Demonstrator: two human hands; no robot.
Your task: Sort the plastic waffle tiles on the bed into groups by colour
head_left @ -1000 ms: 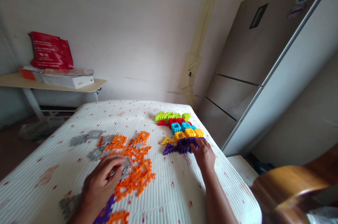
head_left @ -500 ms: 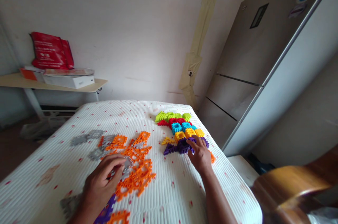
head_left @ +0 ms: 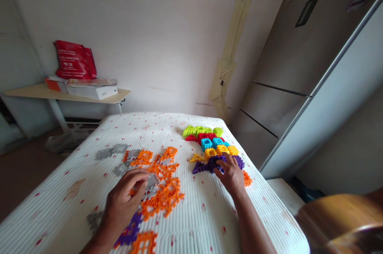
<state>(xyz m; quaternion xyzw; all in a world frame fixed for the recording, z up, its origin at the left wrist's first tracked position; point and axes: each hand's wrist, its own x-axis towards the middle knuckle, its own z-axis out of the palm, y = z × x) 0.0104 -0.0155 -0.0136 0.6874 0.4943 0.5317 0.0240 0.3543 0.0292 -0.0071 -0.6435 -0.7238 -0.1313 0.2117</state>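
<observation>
On the left, my left hand [head_left: 127,194] is curled with thumb and fingertips pinched at the edge of a grey notched tile [head_left: 152,183]. Its fingers partly hide the tile, which is above or against a loose pile of orange interlocking pieces [head_left: 167,196]. My right hand [head_left: 231,176] reaches to the row of purple interlocking blocks [head_left: 215,162]. Its thumb and fingers are apart, with the fingertips touching or just over the purple blocks; the hand covers part of that row. Behind it stand yellow blocks [head_left: 222,149], blue blocks [head_left: 206,143], red pieces [head_left: 211,136] and lime green pieces [head_left: 197,130].
More grey tiles [head_left: 104,153] lie at the left. A purple tile [head_left: 131,230] and an orange window-shaped tile [head_left: 145,243] are near the front. An orange piece [head_left: 247,179] sits right of my right hand. A refrigerator [head_left: 278,66] stands beyond the table's [head_left: 197,222] right edge.
The whole view has shifted, so things appear farther right. My right hand has moved slightly left along the purple blocks. My left hand stays by the grey tile.
</observation>
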